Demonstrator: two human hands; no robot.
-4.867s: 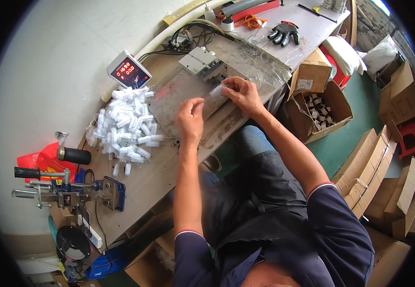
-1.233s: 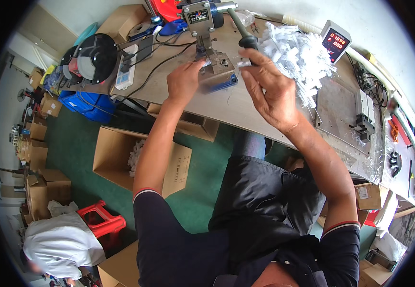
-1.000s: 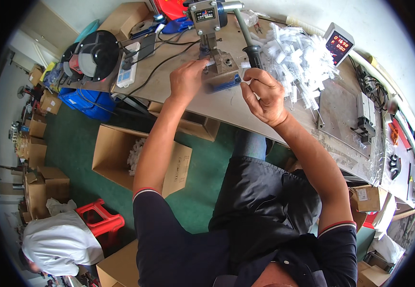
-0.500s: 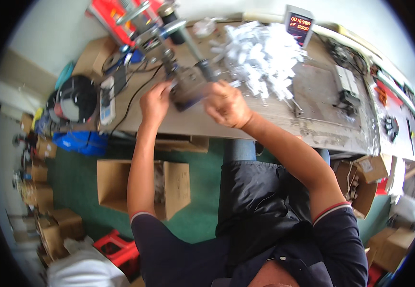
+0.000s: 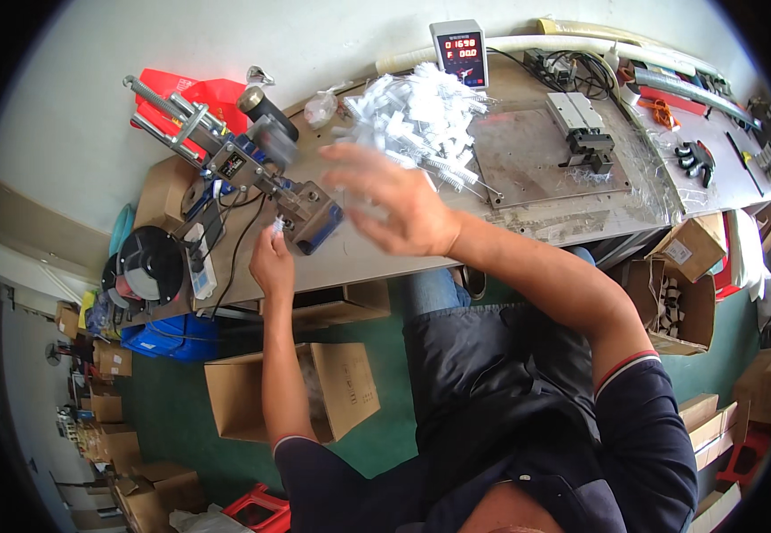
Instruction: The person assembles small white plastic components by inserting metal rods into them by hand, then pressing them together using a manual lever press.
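Note:
At the near end of a metal hand press (image 5: 301,206), my left hand (image 5: 273,265) pinches a small whitish piece (image 5: 277,226). Most of that piece is hidden by the fingers and the press. My right hand (image 5: 399,206) is in the air to the right of the press, fingers apart and blurred, holding nothing. Beyond it, a dark lever handle (image 5: 272,142) of the press is smeared by motion. A heap of white, bristly brush-like pieces (image 5: 417,115) lies on the workbench past my right hand.
A counter box with red digits (image 5: 459,55) stands behind the heap. To the right is a metal plate (image 5: 519,151) carrying a clamp-like fixture (image 5: 581,129). A black reel (image 5: 148,265) and power strip (image 5: 201,262) sit at left. An open carton (image 5: 350,391) stands below the bench.
My right hand, closed beside the press earlier, has opened and is clear of the lever, which has swung up and back. My left hand stays by the press. The view has shifted.

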